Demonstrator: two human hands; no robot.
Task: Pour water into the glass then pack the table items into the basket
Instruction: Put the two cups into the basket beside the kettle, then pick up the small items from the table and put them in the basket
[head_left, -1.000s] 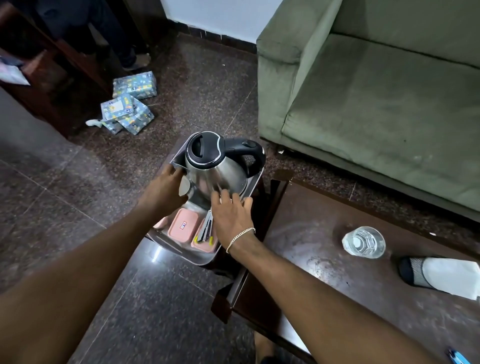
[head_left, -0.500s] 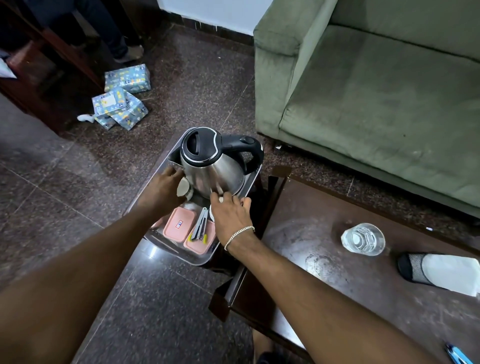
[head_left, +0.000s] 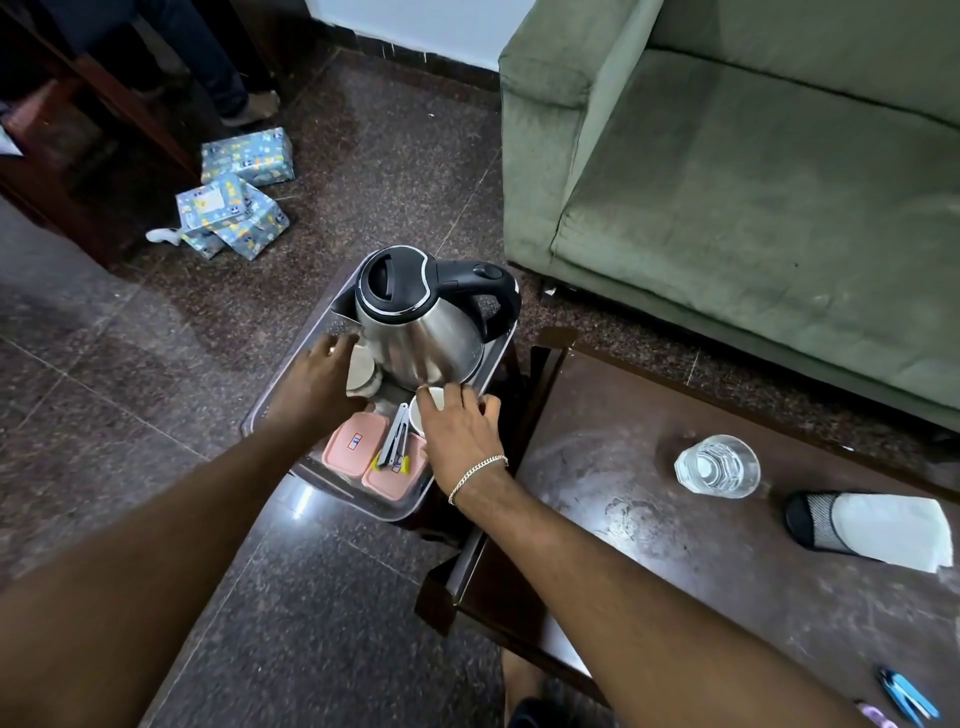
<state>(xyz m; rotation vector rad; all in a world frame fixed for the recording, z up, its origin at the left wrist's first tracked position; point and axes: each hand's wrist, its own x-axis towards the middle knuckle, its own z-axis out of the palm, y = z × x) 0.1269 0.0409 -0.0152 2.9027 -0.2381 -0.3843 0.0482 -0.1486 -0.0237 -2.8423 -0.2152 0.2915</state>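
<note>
The basket (head_left: 291, 405) stands on the floor just left of the table (head_left: 727, 597). A steel kettle (head_left: 421, 332) with a black lid and handle fills its far end. Nearer in the basket lie two pink boxes (head_left: 356, 444) side by side, with a stapler (head_left: 394, 436) lying across them.

The left hand (head_left: 317, 384) reaches into the basket at the kettle's left side, fingers spread and loose beside a pale cup (head_left: 361, 371); whether it touches the cup cannot be told. The right hand (head_left: 462, 441), a bracelet at its wrist, rests over a white cup (head_left: 428, 408) just in front of the kettle, fingers curled on its rim.

On the table, well right of the basket, stands the glass (head_left: 717, 466), filled with water. Beside the glass lies a black holder with a white napkin (head_left: 883, 525).
</note>
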